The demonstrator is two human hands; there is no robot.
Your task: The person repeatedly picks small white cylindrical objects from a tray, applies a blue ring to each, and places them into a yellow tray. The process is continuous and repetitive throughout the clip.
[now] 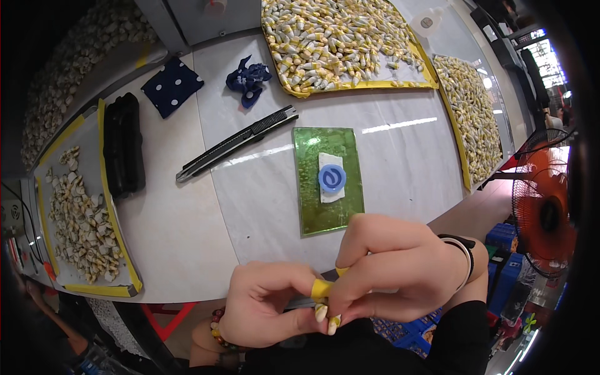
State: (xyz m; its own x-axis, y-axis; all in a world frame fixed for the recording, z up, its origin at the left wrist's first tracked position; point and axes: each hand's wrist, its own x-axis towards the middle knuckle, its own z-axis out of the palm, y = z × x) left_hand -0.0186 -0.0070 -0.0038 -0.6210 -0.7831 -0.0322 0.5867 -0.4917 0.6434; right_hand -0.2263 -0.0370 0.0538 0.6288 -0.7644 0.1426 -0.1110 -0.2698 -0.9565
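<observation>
While both hands meet at the table edge, my left hand [269,306] and right hand [394,272] pinch one small yellow-capped piece [322,300] between their fingertips; green mat [328,212] just beyond them.

- I cannot make out the small yellow-and-white piece [324,300] in full; my left hand [270,305] and right hand [397,269] cover most of it.
- The tray of pale pieces [81,219] at my left runs into the dark rim of the view.
- The far tray [350,44] is cut by the top edge.
- The single pieces in the right-hand tray [472,119] are too small to tell apart.
- The orange fan [544,212] fades into the dark rim.
</observation>
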